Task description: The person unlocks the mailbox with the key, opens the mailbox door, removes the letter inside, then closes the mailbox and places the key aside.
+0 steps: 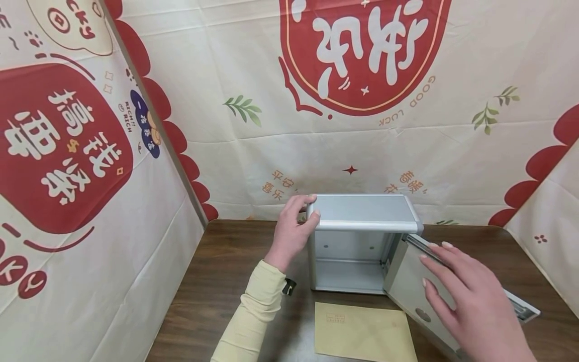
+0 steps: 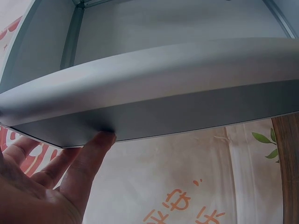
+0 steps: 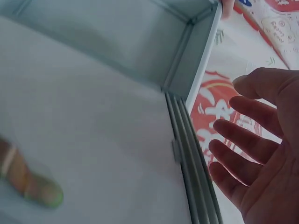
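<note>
An open-fronted grey metal box (image 1: pixel 366 208) with silver edges stands on the table. Its hinged door (image 1: pixel 407 286) swings out to the right, with a round disc low on its inner face. My left hand (image 1: pixel 293 226) holds the box's upper left corner; the left wrist view shows a fingertip against the grey side panel (image 2: pixel 187 112). Loosely spread, my right hand (image 1: pixel 470 296) overlaps the door's top edge in the head view. From the right wrist, its fingers (image 3: pixel 243 140) appear beside the door's grooved edge (image 3: pixel 189 158), gripping nothing.
A tan paper envelope (image 1: pixel 364 332) with a small printed stamp lies on the wooden table (image 1: pixel 217 281) in front of the box. Beside my left wrist is a small black object (image 1: pixel 289 286). Printed cloth walls (image 1: pixel 226 166) enclose the table behind and at both sides.
</note>
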Available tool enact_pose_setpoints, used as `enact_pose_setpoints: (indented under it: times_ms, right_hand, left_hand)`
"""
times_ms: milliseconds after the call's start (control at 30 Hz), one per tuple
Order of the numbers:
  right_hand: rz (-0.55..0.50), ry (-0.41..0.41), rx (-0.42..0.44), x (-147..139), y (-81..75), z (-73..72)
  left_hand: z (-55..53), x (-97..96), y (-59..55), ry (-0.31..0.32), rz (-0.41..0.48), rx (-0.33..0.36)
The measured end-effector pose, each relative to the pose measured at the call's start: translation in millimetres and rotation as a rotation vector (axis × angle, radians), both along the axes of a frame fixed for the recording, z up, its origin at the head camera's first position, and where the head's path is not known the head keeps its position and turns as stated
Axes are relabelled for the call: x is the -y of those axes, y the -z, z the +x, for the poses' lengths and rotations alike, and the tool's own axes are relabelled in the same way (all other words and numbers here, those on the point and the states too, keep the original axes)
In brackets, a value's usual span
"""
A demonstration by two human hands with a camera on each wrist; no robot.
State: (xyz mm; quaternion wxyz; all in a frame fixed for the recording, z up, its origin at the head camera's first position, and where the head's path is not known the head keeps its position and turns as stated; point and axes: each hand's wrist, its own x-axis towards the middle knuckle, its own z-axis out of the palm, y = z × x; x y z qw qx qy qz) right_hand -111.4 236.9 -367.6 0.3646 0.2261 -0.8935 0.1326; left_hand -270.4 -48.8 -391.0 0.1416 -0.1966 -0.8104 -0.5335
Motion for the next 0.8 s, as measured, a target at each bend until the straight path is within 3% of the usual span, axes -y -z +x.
enact_pose_setpoints:
  times_ms: [233, 567, 667, 800]
  right_hand:
    - [-0.007, 0.148, 0.043, -12.3, 1.1, 7.3]
    - [-0.051, 0.367, 0.220, -21.4, 1.6, 23.9]
    - [-0.050, 0.367, 0.226, -21.1, 1.6, 27.5]
    - [-0.034, 0.266, 0.100, -19.7, 1.3, 31.2]
  left_hand:
    - [0.4, 0.0, -1.1, -0.004, -0.001, -0.007]
    - [0.4, 1.1, -0.6, -0.008, -0.005, 0.000]
    - [0.3, 0.8, -1.5, -0.014, -0.011, -0.007]
    - [1.2, -0.1, -2.5, -0.023, -0.021, -0.010]
